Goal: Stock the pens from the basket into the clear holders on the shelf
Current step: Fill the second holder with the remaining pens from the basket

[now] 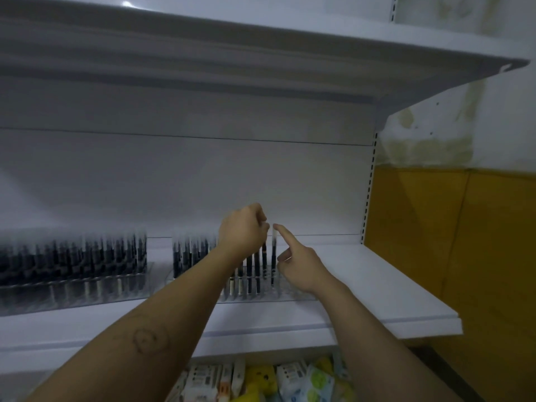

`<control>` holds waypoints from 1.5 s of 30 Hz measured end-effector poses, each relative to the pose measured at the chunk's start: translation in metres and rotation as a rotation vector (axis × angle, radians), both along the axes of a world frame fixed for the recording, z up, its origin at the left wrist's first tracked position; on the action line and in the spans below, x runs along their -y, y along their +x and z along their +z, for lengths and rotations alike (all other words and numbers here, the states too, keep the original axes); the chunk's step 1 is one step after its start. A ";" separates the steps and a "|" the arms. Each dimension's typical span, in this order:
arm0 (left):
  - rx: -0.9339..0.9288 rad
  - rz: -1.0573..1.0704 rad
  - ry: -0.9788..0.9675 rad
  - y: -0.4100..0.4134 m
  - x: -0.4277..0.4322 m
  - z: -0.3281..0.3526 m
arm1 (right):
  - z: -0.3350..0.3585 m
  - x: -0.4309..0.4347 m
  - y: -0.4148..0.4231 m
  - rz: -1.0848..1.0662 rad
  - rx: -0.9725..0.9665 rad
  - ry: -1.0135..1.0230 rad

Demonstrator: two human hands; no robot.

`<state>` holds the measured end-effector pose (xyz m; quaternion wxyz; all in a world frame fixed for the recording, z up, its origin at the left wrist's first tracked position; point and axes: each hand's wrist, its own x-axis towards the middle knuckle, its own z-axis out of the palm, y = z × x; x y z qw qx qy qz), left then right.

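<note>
**Both hands are working at the right end of the near holder's pen row**

Well off to the left of both hands, a full clear holder (87, 297) is sitting on the shelf (377, 285), its pens blurred but standing upright. Directly beneath the hands, a second clear holder (293, 297) is taking the stock. Its slots left of the left hand are packed, and the part under the right hand is showing clear plastic.

The left hand (242, 230) is reaching in from the left with its fingers clenched. It appears to be pinching the top of a held pen (264, 256), which is hanging straight down from the fingers into the holder.

Just right of that, the end pen (273, 256) is standing between the two hands, its long axis vertical. The right hand (301, 268) is coming at it from the right and is grasping nothing. Its index finger (282, 232) is stretched out to the pen's top, and the other fingers are curling loosely. Blur is hiding whether the fingertip is touching.

The right hand is the nearer one to the end pen, so the coming move is probably a straight downward push to seat it. The basket is not showing.
</note>
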<state>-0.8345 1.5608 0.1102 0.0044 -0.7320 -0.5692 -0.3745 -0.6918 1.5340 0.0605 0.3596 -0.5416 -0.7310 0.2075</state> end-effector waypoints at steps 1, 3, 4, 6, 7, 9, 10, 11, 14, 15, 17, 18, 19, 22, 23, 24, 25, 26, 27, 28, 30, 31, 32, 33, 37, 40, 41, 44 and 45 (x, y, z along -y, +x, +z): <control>0.027 -0.003 -0.006 0.000 -0.002 0.000 | 0.000 0.000 0.001 -0.004 0.001 -0.001; 0.025 -0.037 -0.031 0.000 -0.004 -0.001 | -0.002 -0.001 0.001 -0.014 0.001 0.001; 0.003 -0.053 -0.049 0.001 -0.004 -0.002 | -0.003 -0.002 0.002 -0.019 0.003 0.003; -0.020 -0.062 -0.066 0.002 -0.004 -0.005 | -0.003 -0.004 0.002 -0.018 0.019 0.004; -0.025 -0.059 -0.063 0.002 -0.005 -0.006 | -0.003 -0.005 0.002 -0.016 0.030 0.004; -0.064 -0.049 -0.042 0.002 -0.005 -0.007 | -0.004 -0.005 0.003 -0.010 0.046 0.006; -0.090 -0.045 -0.025 0.003 -0.003 -0.008 | -0.005 -0.004 0.003 -0.007 0.048 0.009; -0.113 -0.040 -0.005 0.002 -0.001 -0.008 | -0.006 -0.003 0.004 -0.004 0.049 0.017; -0.199 -0.024 0.050 -0.003 0.010 -0.006 | -0.009 0.001 0.005 -0.021 0.088 0.073; -0.221 -0.028 0.070 -0.007 0.014 -0.005 | -0.009 0.004 0.005 -0.035 0.097 0.098; -0.232 -0.051 0.122 -0.017 0.026 -0.004 | -0.008 0.013 0.004 -0.060 0.087 0.142; -0.231 -0.061 0.155 -0.023 0.035 -0.005 | -0.006 0.019 0.002 -0.066 0.084 0.162; -0.225 -0.067 0.183 -0.030 0.044 -0.008 | -0.005 0.027 -0.001 -0.069 0.088 0.185; -0.185 -0.060 0.254 -0.052 0.076 -0.022 | -0.006 0.054 -0.017 -0.058 0.105 0.248; -0.179 -0.056 0.273 -0.060 0.087 -0.030 | -0.010 0.062 -0.024 -0.047 0.101 0.263; -0.179 -0.053 0.285 -0.068 0.097 -0.040 | -0.015 0.072 -0.031 -0.031 0.089 0.275; -0.184 -0.049 0.293 -0.076 0.106 -0.052 | -0.022 0.080 -0.039 -0.014 0.073 0.289; -0.186 -0.044 0.291 -0.084 0.114 -0.066 | -0.031 0.088 -0.046 -0.001 0.060 0.301; -0.183 -0.041 0.276 -0.093 0.122 -0.082 | -0.041 0.097 -0.054 0.006 0.046 0.305; -0.177 -0.038 0.254 -0.101 0.130 -0.098 | -0.054 0.105 -0.060 0.004 0.020 0.294; -0.161 -0.034 0.195 -0.117 0.143 -0.132 | -0.084 0.119 -0.071 0.008 -0.078 0.228; -0.155 -0.033 0.156 -0.124 0.150 -0.150 | -0.101 0.124 -0.076 0.010 -0.115 0.186; -0.152 -0.031 0.114 -0.130 0.155 -0.168 | -0.120 0.128 -0.082 0.003 -0.128 0.148; -0.149 -0.025 0.069 -0.135 0.159 -0.186 | -0.140 0.130 -0.087 -0.007 -0.121 0.112; -0.143 0.015 -0.184 -0.146 0.171 -0.258 | -0.217 0.133 -0.105 -0.001 -0.019 -0.071; -0.101 0.036 -0.383 -0.151 0.178 -0.306 | -0.264 0.132 -0.114 0.050 0.143 -0.207; -0.090 0.047 -0.441 -0.153 0.179 -0.321 | -0.279 0.131 -0.116 0.063 0.181 -0.264; -0.089 0.092 -0.616 -0.160 0.180 -0.367 | -0.325 0.126 -0.122 0.114 0.300 -0.422; -0.094 0.113 -0.677 -0.161 0.180 -0.383 | -0.341 0.125 -0.124 0.133 0.347 -0.478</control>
